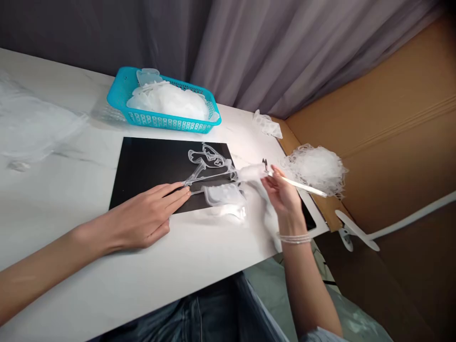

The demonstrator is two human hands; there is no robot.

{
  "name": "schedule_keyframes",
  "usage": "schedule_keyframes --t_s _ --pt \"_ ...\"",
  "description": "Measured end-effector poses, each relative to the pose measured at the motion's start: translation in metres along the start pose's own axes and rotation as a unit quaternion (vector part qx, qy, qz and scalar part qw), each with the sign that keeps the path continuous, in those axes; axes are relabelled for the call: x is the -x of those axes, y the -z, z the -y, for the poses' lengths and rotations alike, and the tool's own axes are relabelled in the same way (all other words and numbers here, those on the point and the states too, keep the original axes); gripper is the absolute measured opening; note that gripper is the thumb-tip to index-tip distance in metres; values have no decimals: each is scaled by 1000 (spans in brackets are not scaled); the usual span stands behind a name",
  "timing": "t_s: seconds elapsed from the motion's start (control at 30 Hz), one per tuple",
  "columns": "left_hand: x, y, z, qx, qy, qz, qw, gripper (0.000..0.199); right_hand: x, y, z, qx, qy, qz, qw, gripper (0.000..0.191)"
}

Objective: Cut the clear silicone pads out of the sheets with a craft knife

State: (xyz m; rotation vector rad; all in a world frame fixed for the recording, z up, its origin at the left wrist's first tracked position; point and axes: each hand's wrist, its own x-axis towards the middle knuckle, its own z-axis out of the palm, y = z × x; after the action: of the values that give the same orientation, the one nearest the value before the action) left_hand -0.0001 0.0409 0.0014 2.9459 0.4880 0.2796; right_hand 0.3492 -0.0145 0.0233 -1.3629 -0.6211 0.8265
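My left hand point(153, 216) lies low over a black mat point(149, 166), its fingertips closed on the end of a thin, clear, flexible cut-out sheet point(210, 156). Strips of this sheet stretch right across the mat. In my right hand point(283, 192) is a slim white-handled tool point(299, 184) with a small dark forked tip; its exact kind is unclear. A frosted translucent piece point(251, 172) meets the right fingers and looks pinched there too. Just below the strips, another translucent piece point(224, 194) rests at the mat's lower right edge.
Behind the mat, a blue basket point(171, 124) holds a heap of translucent pieces. A tangled pile of clear scraps point(317, 168) sits at the right by a cardboard wall point(399, 104). Clear plastic bags point(35, 118) lie left. A white clamp point(351, 230) grips the right edge.
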Motion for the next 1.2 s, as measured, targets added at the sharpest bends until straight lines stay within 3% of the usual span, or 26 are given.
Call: schedule_keyframes --t_s 0.07,0.13,0.27,0.33,0.37,0.4,0.5,0.53,0.57,0.67,0.73,0.8,0.93,1.07,1.2 --pt "1 -1 0 5 8 6 1000 62 -6 22 12 -14 -5 -19 1000 13" --pt "1 0 0 24 19 11 999 61 -1 21 19 -28 7 -10 1000 15" --pt "-10 14 -4 131 90 -14 987 49 32 -29 28 -57 73 49 994 21" --pt "-26 25 -10 247 172 -66 951 41 53 -57 31 -19 118 95 988 22" --pt "-36 30 -12 331 225 -99 911 43 64 -69 32 18 143 125 982 21" --pt "-46 34 -14 430 277 -123 850 49 73 -78 33 59 172 160 970 20" --pt "-72 38 -15 696 339 -99 625 69 93 -92 35 174 218 294 914 22" --pt "-78 37 -14 738 334 -78 582 64 96 -93 35 198 218 324 899 22" --pt "-81 35 -13 754 328 -61 566 53 95 -92 35 213 215 335 892 23" --pt "-80 29 -8 718 343 -57 603 23 77 -85 37 242 214 274 906 26" --pt "-76 27 -7 687 354 -51 632 23 56 -82 37 261 210 260 906 27" --pt "-74 27 -6 666 357 -52 652 25 37 -82 35 257 193 321 891 21" --pt "-75 31 -7 629 365 -65 684 24 16 -88 24 232 166 448 847 32" --pt "-78 30 -10 618 375 -102 683 22 13 -93 12 248 174 434 849 34" --pt "-77 27 -10 622 393 -148 661 23 11 -89 2 224 201 402 865 38"
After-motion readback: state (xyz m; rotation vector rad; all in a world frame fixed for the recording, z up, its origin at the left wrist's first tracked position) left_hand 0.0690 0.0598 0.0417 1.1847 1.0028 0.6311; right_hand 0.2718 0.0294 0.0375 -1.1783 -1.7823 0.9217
